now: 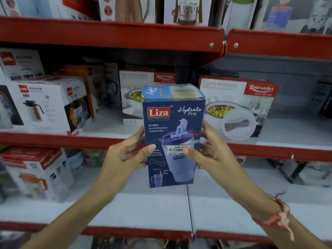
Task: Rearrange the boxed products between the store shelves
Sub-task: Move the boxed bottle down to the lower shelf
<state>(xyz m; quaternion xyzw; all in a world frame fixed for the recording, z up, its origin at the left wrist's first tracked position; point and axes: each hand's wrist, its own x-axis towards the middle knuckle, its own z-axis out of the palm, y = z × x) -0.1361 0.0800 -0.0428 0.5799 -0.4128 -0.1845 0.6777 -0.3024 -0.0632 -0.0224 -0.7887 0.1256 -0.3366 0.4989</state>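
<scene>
In front of the red-edged store shelves, at the centre of the view, a tall blue Liza box [173, 135] stood upright in the air, clasped between both hands. The left hand [125, 157] pressed against its left side from about 8 o'clock, thumb laid across the front panel. The right hand [214, 153] held the opposite side from about 4 o'clock, its thumb resting on the white price sticker [177, 150]; a red thread bracelet [276, 219] circled that wrist. Behind the box, on the middle shelf [107, 140], two Rishabh casserole boxes stood: one [133, 94] at 11 o'clock, partly hidden by the held box, the other [239, 106] at 2 o'clock. At 9 o'clock on the same shelf sat white Cello Magnum boxes [45, 103], one stacked above and behind another. On the lower shelf [143, 211], at 8 o'clock, a red-and-white jug box [36, 173] stood, its lettering blurred. More boxed goods lined the top shelf [111, 34] at 12 o'clock, too blurred to read.
</scene>
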